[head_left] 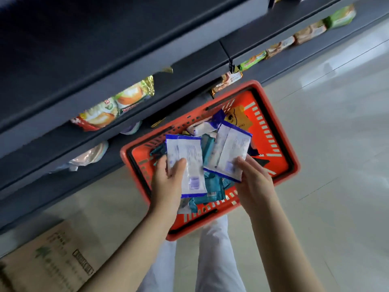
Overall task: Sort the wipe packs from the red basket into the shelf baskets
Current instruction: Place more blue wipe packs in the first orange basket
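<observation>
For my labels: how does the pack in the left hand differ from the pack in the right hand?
The left-hand pack leans its top leftward; the right-hand pack leans its top rightward. The left hand grips its pack at the side edge, the right hand at a lower corner. Both are white with blue edges, held over the red basket.

Person, head view.
- Left hand [168,182], right hand [255,186]: bare and uncovered to the fingertips. Finer detail is lost to blur.
- Left forearm [136,245], right forearm [275,249]: bare along all that shows, from the wrist to the near edge of the frame.
- Trousers [216,260]: white or very pale plain cloth with a loose straight cut and faint lengthwise folds. The two legs show between the forearms. The left leg [162,277] is partly hidden behind the left forearm, and the right leg is seen more fully.
</observation>
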A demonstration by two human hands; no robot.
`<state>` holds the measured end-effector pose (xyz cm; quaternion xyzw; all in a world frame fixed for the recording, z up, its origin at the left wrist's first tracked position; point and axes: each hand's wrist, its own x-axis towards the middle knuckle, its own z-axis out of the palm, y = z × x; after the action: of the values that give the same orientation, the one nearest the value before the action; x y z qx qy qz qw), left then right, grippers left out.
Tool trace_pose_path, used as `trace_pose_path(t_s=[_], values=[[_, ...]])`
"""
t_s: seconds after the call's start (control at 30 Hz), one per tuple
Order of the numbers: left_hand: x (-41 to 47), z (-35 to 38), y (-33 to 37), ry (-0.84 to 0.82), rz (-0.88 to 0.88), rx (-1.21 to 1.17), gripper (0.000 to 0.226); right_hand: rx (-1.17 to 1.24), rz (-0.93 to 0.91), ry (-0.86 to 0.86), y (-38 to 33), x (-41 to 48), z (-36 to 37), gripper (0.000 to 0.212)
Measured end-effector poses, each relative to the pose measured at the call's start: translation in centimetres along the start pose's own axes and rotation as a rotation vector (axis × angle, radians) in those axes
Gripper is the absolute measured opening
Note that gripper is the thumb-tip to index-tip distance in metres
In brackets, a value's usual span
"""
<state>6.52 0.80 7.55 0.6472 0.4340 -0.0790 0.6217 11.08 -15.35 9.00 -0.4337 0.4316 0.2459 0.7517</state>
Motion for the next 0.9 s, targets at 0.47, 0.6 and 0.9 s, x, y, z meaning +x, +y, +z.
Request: trace_pose_path(t_s=[0.47,0.6,0.9], values=[[-22.6,-10.6,21.3,-0.207,0.376,-0.233,0.026,-0.749,-0.563,-0.575,-9.3,-27.2,9.4,0.051],[-27.3,-10.9,22.2,-0.164,0.484,-0.264,0.013,-0.822,-0.614,-0.724,-10.0,-30.8,10.0,0.060],[-32.0,-13.8,21.6,-0.053,0.473,-0.485,0.030,-0.596,-0.284,-0.741,-12.1,-34.8,9.0,0.036]])
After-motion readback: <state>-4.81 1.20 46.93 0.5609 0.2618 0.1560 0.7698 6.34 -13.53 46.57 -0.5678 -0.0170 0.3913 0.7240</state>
